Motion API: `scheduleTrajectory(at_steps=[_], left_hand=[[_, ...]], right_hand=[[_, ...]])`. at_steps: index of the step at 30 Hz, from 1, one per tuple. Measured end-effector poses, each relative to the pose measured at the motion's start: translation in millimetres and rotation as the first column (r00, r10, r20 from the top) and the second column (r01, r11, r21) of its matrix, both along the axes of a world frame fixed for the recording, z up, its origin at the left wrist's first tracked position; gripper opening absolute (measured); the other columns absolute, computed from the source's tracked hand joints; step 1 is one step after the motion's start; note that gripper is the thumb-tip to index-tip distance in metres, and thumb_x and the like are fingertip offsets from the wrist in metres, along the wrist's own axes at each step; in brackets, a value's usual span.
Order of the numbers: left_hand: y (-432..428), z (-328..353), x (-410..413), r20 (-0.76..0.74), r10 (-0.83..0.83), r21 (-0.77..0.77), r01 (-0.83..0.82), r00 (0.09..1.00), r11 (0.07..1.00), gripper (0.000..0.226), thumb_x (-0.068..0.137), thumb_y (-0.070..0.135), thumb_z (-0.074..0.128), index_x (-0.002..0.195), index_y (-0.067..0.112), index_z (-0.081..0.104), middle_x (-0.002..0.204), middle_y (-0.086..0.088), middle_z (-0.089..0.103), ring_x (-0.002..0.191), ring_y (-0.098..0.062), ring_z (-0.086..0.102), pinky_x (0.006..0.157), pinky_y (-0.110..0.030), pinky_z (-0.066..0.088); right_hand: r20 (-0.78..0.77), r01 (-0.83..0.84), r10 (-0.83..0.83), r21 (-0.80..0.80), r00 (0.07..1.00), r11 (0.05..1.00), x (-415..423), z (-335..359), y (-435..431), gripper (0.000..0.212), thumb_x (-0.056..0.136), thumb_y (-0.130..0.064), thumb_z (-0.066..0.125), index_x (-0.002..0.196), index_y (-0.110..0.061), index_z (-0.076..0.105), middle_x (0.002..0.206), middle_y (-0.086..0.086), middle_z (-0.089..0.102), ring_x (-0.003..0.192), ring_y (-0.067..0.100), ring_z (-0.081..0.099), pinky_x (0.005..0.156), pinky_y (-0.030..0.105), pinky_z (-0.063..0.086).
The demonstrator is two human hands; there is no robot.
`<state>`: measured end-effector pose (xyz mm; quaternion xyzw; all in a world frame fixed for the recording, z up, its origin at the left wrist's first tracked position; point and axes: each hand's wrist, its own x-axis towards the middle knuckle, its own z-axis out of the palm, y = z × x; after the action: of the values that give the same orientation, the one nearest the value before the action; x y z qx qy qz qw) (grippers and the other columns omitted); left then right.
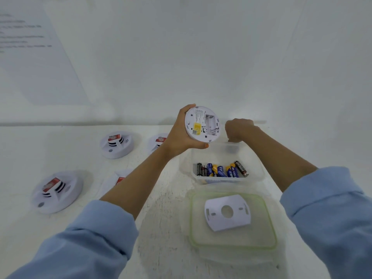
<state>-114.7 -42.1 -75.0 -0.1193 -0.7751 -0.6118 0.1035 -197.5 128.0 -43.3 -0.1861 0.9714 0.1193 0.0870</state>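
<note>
Both forearms reach forward, bare below rolled-up blue sleeves [96,234], the left hand [178,135] raised, thumb below and fingers [188,108] above gripping the rim of a smoke detector [202,123], the right hand [238,129] just beside it, knuckles up, fingers curled downward.

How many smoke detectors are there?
5. Held detector in the left hand; far detector and near detector on the table at left; upper detector and lower detector partly hidden behind the left forearm.

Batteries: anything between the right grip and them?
Nothing visible. The box is open, its lid lies nearer the person. The right grip sits at the far rim; the batteries lie uncovered at the near wall.
</note>
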Motion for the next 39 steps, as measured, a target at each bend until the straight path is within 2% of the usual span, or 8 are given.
scheduleTrajectory(at_steps=[8, 12, 15, 17, 22, 31, 35, 39], left_hand=[[0.1, -1.7, -1.0, -0.003, -0.007, 0.006, 0.007, 1.0, 1.0, 0.104, 0.048, 0.001, 0.081, 0.135, 0.016, 0.026, 0.128, 0.003, 0.041, 0.119, -0.013, 0.045, 0.092, -0.028, 0.051], [-2.0, -2.8, 1.2, -0.008, 0.002, 0.017, -0.002, 1.0, 1.0, 0.105, 0.047, 0.002, 0.082, 0.135, 0.013, 0.026, 0.129, 0.001, 0.041, 0.119, -0.009, 0.045, 0.093, -0.026, 0.049], [-1.3, -1.7, 4.0, -0.011, 0.004, 0.034, -0.004, 1.0, 0.999, 0.108, 0.043, 0.013, 0.085, 0.134, 0.016, 0.026, 0.13, 0.0, 0.041, 0.117, -0.006, 0.046, 0.094, -0.027, 0.049], [0.9, -0.5, 5.5, -0.009, 0.006, 0.046, -0.005, 1.0, 0.999, 0.108, 0.041, 0.02, 0.084, 0.133, 0.019, 0.027, 0.13, -0.001, 0.04, 0.118, -0.007, 0.046, 0.095, -0.03, 0.049], [6.2, 0.5, 8.9, -0.016, -0.001, 0.083, 0.002, 1.0, 0.997, 0.108, 0.043, 0.01, 0.085, 0.133, 0.02, 0.027, 0.131, -0.002, 0.041, 0.115, -0.007, 0.049, 0.091, -0.03, 0.052], [3.7, 6.5, 13.5, -0.025, 0.028, 0.127, -0.025, 0.999, 0.992, 0.099, 0.047, -0.002, 0.078, 0.129, 0.018, 0.028, 0.118, 0.011, 0.045, 0.1, 0.01, 0.054, 0.078, -0.014, 0.05], [6.2, 8.3, 16.7, -0.002, -0.04, 0.109, 0.04, 0.999, 0.993, 0.11, 0.04, 0.015, 0.085, 0.134, 0.019, 0.028, 0.128, -0.003, 0.043, 0.112, -0.011, 0.051, 0.085, -0.028, 0.054], [11.2, 8.8, 17.7, 0.01, -0.053, 0.119, 0.051, 0.999, 0.992, 0.108, 0.039, 0.02, 0.084, 0.132, 0.023, 0.029, 0.129, -0.004, 0.043, 0.114, -0.014, 0.05, 0.087, -0.031, 0.053]], right_hand=[[0.084, -0.031, 0.075, -0.436, 0.994, 0.899, -12.6, -8.8, 11.9, 0.016, 0.076, -0.007, 0.066, 0.083, -0.015, 0.055, 0.103, 0.006, 0.061, 0.082, 0.021, 0.057, 0.073, 0.03, 0.049], [0.069, 0.059, 0.002, -0.867, 0.998, 0.495, -2.5, 13.1, 22.2, 0.034, 0.066, -0.001, 0.077, 0.095, -0.01, 0.061, 0.071, -0.001, 0.058, 0.062, 0.013, 0.055, 0.054, 0.011, 0.043], [-0.019, -0.017, -0.028, -0.996, 0.999, 0.091, 17.2, 31.2, 21.5, 0.027, 0.067, 0.0, 0.077, 0.09, -0.009, 0.065, 0.072, -0.003, 0.061, 0.058, 0.003, 0.062, 0.067, 0.017, 0.05], [-0.032, -0.031, 0.037, -0.999, 0.999, -0.016, 35.6, 36.6, 16.6, 0.025, 0.066, 0.004, 0.077, 0.085, -0.009, 0.065, 0.075, 0.0, 0.064, 0.058, 0.001, 0.065, 0.07, 0.02, 0.054], [-0.206, -0.218, 0.098, -0.966, 0.974, 0.139, 61.4, 25.9, 7.7, 0.022, 0.066, 0.004, 0.077, 0.086, -0.004, 0.07, 0.071, -0.005, 0.064, 0.061, -0.006, 0.062, 0.062, 0.012, 0.052], [-0.473, -0.57, 0.32, -0.713, 0.821, 0.408, 78.0, 4.7, 14.3, 0.029, 0.083, -0.008, 0.06, 0.111, 0.002, 0.064, 0.117, 0.02, 0.063, 0.11, 0.023, 0.058, 0.099, 0.023, 0.041], [-0.455, -0.552, 0.319, -0.742, 0.832, 0.381, 71.1, 7.5, 18.4, 0.022, 0.081, 0.001, 0.063, 0.101, 0.0, 0.07, 0.109, 0.018, 0.066, 0.101, 0.028, 0.063, 0.091, 0.011, 0.042], [-0.272, -0.353, 0.265, -0.875, 0.925, 0.332, 63.8, 22.0, 20.9, 0.023, 0.075, -0.006, 0.072, 0.098, -0.009, 0.072, 0.103, 0.008, 0.06, 0.097, 0.019, 0.055, 0.079, 0.016, 0.044]])
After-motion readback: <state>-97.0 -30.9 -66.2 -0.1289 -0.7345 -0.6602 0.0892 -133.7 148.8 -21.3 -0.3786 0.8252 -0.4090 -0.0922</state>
